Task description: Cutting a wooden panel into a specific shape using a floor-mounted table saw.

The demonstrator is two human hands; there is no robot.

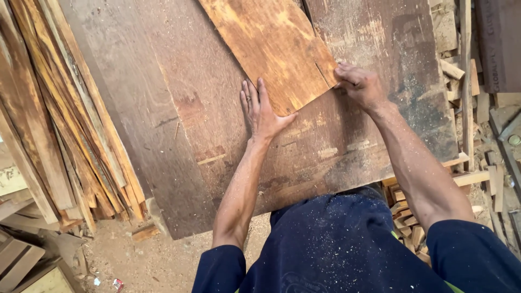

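Observation:
A thin orange-brown plywood sheet (271, 43) lies tilted on top of a large dark wooden board (179, 125). My left hand (261, 111) rests flat with fingers spread, partly on the dark board and partly against the lower left edge of the sheet. At the sheet's lower right corner, my right hand (361, 84) has its fingers curled on the edge. A short split shows in the sheet beside that corner. Sawdust dusts both forearms and my dark blue shirt.
A stack of long narrow wood strips (59, 119) leans along the left. Offcut blocks (407, 222) and slats (467, 81) lie on the right and below the board. Sawdust covers the floor (146, 260). A dark panel (499, 43) stands at the top right.

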